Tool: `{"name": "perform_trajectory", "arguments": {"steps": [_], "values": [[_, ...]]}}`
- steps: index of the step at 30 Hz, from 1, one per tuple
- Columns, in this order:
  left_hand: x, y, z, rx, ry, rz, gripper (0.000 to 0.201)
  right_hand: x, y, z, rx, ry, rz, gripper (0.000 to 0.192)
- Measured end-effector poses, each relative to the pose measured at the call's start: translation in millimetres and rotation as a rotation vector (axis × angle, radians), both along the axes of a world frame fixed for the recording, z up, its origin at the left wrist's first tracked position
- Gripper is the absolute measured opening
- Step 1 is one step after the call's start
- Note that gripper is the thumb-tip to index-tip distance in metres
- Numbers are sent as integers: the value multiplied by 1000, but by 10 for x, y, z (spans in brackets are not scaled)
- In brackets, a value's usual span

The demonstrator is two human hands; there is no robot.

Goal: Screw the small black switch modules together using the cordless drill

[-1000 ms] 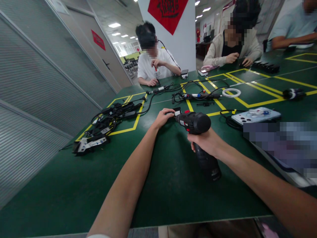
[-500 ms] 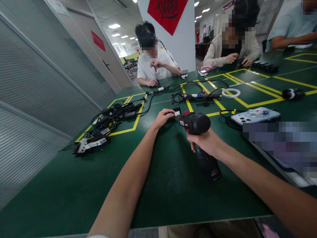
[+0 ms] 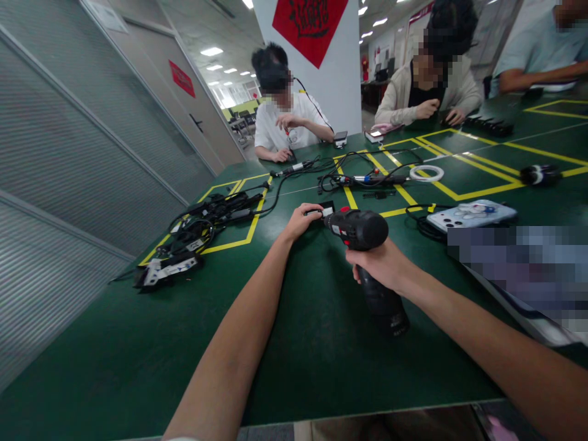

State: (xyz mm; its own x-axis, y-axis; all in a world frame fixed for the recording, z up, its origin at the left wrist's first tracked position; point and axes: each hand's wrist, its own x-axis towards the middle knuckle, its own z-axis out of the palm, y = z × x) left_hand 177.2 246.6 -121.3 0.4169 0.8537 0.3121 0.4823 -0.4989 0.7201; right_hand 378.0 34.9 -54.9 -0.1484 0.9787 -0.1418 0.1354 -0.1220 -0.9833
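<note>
A black cordless drill [image 3: 361, 228] with a red switch is in my right hand [image 3: 379, 263], its fingers wrapped round the grip. The front of the drill points away from me, towards a small black piece with a white patch [image 3: 327, 211] on the table. My left hand [image 3: 303, 220] rests at that piece with its fingers closed on the near left side. The drill's nose hides part of the piece, and I cannot tell whether the bit touches it.
On the green table [image 3: 184, 361], tangled black cables [image 3: 211, 214] lie to the left. Beyond my hands are a soldering-iron-like pen tool [image 3: 367, 179] and a white ring [image 3: 426, 173]. A phone [image 3: 473, 214] lies at right. Several people sit across the table.
My hands and the drill hold nearly the same pose; the view has shifted very slightly. The person opposite in white has a slightly changed raised hand.
</note>
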Motion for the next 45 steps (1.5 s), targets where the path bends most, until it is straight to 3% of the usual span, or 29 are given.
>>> {"name": "perform_trajectory", "arguments": {"steps": [45], "values": [[-39,26,5,6,22,-37,34,14,-7,38,-11,-26,18,8]]}}
